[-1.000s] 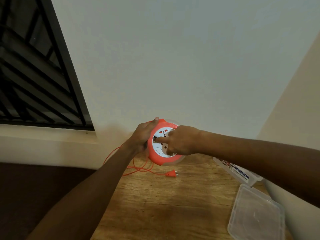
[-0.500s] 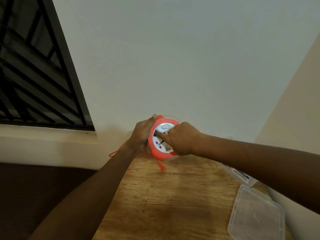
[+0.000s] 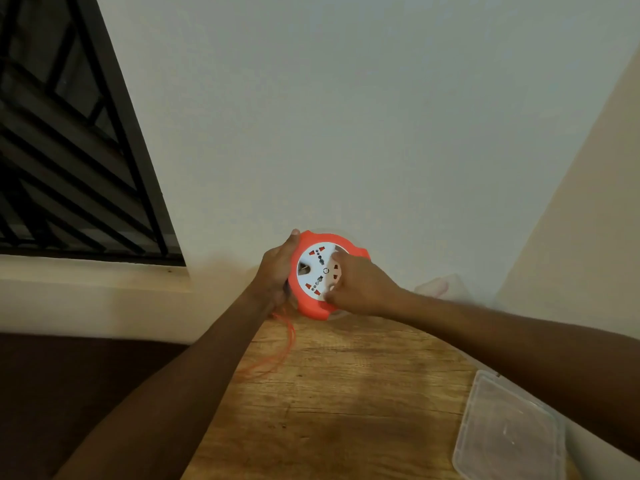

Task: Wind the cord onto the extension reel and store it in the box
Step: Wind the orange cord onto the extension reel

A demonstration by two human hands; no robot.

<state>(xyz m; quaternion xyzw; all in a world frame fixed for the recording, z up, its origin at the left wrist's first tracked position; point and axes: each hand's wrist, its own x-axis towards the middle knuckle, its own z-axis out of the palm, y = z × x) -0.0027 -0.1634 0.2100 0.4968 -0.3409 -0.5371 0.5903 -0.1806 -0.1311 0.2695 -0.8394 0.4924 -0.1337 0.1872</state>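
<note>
**Head camera: two hands work an orange cord reel over a wooden counter**

At centre frame, the left hand [image 3: 277, 271] clasps the rim of the orange extension reel [image 3: 313, 308], holding it tilted above the far edge of the counter [image 3: 346, 393]. The right hand [image 3: 360, 289] has its grip pressed closed on the reel's white socket face [image 3: 313, 268]. A blurred loop of orange cord [image 3: 284, 344] hangs below the reel, lower left of it. A clear plastic lid [image 3: 509, 434] lies on the counter at lower right.
</note>
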